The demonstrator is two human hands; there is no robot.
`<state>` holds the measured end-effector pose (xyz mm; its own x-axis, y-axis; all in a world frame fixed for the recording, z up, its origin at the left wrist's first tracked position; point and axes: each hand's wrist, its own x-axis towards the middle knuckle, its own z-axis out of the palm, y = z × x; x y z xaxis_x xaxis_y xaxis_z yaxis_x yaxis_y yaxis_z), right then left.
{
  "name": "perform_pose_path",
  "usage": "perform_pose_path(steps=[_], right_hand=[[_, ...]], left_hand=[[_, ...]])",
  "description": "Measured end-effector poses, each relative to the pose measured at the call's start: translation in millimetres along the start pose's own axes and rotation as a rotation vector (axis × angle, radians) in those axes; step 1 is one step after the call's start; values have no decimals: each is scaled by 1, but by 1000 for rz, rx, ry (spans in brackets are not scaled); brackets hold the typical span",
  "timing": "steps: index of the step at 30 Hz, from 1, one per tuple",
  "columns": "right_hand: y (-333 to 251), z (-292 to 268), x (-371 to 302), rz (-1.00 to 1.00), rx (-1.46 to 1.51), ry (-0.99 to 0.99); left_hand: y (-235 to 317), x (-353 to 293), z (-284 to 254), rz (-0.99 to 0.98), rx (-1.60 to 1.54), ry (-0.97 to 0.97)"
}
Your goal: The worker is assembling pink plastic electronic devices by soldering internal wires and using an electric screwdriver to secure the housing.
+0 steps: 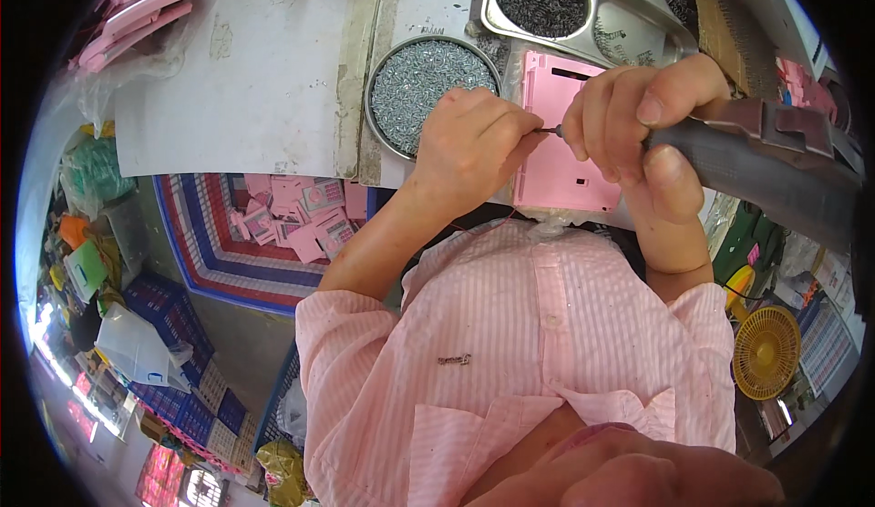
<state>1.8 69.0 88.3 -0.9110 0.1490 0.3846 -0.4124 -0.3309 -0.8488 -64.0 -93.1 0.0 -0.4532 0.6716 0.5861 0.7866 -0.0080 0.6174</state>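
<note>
My left hand (469, 143) is closed, its fingertips pinching a small screw at the dark bit tip (550, 130) of a screwdriver. My right hand (643, 124) grips the grey powered screwdriver (756, 170), whose body runs off to the right. Both hands meet over a pink plastic panel (558, 174) lying on the white worktop (264, 79). A round metal dish of silvery screws (419, 83) sits just left of and behind my left hand.
A steel compartment tray with dark screws (565, 1) stands at the back. Pink parts (146, 6) lie at the far left. Below the table edge a striped bag holds pink pieces (292, 220). A yellow fan (767, 352) and blue crates (169, 311) are on the floor.
</note>
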Motion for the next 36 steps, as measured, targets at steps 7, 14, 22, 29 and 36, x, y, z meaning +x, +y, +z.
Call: perform_pose_path(steps=[7, 14, 22, 29, 36], right_hand=[[16, -6, -1, 7, -166, 3], [30, -16, -8, 79, -432, -129], [38, -15, -11, 45, -575, -202], [19, -3, -6, 80, -101, 40], [-20, 14, -17, 61, -70, -71]], left_hand=[[-10, 2, -23, -270, 241, -69], [-16, -15, -30, -289, 370, -185], [-24, -19, -28, -284, 344, -125], [-2, -17, -23, -182, 94, -144], [22, -22, -10, -57, 39, -84]])
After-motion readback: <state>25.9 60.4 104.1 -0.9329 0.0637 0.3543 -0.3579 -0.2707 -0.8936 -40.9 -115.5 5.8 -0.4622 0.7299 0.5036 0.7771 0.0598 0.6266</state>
